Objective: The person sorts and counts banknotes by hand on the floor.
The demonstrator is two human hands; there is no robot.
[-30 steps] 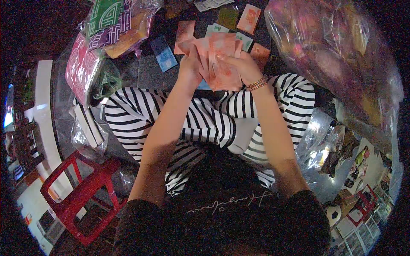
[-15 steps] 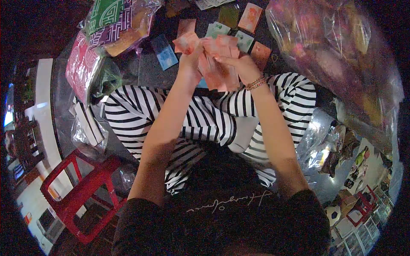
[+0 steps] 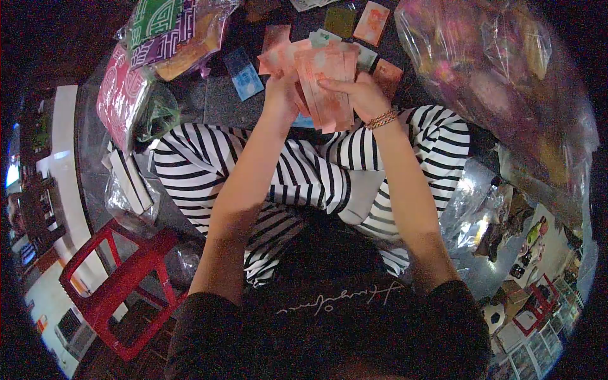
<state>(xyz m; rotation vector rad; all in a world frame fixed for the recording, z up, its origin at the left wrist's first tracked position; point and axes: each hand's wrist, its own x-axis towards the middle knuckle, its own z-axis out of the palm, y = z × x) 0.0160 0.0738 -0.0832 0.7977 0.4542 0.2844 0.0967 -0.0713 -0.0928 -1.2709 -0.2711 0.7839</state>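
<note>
- Fanning wider than half a second ago, the reddish paper slips (image 3: pixel 326 82) now stand higher between both hands, above the striped lap (image 3: pixel 304 177).
- Left hand (image 3: pixel 283 95) pinches the fan's left edge; right hand (image 3: pixel 361 95) lays its fingers (image 3: pixel 335 83) pressed together across the front.
- Printing on the slips is too blurred to read.
- Clear plastic bag (image 3: pixel 500 69) at right holds pinkish packets; another bag (image 3: pixel 168 35) at upper left holds patterned paper.

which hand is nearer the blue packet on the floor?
Left. The left hand grips the pink envelope stack just right of the blue packet. The right hand holds the stack's far side, farther away.
</note>
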